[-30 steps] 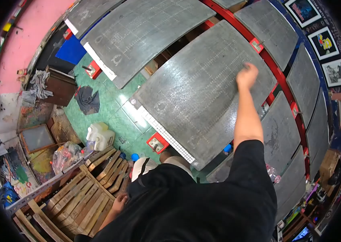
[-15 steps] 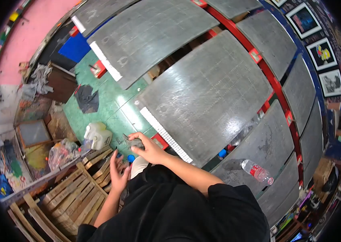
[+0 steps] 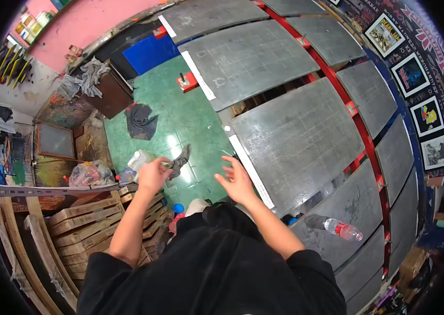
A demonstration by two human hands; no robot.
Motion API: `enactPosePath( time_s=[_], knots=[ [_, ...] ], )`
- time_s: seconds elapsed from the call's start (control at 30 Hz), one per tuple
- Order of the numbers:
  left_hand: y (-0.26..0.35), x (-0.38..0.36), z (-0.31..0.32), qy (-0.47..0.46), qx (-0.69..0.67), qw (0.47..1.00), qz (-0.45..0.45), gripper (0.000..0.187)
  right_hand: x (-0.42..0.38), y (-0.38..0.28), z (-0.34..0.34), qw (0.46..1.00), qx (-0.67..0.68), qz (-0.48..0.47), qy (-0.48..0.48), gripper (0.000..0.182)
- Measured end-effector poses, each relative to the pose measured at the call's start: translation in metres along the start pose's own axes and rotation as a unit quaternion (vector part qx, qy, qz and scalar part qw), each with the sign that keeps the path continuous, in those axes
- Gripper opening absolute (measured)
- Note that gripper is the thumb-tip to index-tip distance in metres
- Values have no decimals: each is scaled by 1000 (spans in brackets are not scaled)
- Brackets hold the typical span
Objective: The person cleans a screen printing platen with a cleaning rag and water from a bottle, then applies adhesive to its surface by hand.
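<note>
My left hand pinches one end of a small grey rag, which sticks out to the right over the green floor. To the right, my right hand is held in the air with its fingers spread and nothing in them. It is close to the white-edged corner of a grey flat board. A whitish plastic jug stands on the floor just beyond my left hand and is partly hidden by it.
Grey boards line a red rail on the right. A plastic bottle lies on a near board. Wooden frames are stacked at lower left. A dark cloth lies on the green floor, near a blue panel.
My hands have moved apart, left hand up and leftward, right hand to the right. The grey rag, earlier by my right hand, is now in my left. The view has turned.
</note>
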State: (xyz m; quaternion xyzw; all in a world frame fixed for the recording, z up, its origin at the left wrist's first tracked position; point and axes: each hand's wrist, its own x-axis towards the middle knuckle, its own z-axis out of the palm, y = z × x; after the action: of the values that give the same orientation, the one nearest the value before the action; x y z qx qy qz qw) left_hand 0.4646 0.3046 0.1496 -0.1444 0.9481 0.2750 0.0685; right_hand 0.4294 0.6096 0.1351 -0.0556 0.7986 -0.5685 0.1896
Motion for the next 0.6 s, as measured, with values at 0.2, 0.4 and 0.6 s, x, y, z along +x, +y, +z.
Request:
enactPosePath(
  time_s=[0.2, 0.4, 0.6],
  knots=[
    [-73, 43, 4, 54, 21, 996, -60, 32, -45, 20, -3, 998, 47, -1, 35, 55],
    [-111, 23, 8, 38, -85, 995, -24, 28, -133, 60, -41, 976, 75, 80, 190, 40],
    [-105, 11, 12, 26, -31, 998, 56, 28, -233, 123, -42, 930, 93, 212, 285, 35]
  ],
)
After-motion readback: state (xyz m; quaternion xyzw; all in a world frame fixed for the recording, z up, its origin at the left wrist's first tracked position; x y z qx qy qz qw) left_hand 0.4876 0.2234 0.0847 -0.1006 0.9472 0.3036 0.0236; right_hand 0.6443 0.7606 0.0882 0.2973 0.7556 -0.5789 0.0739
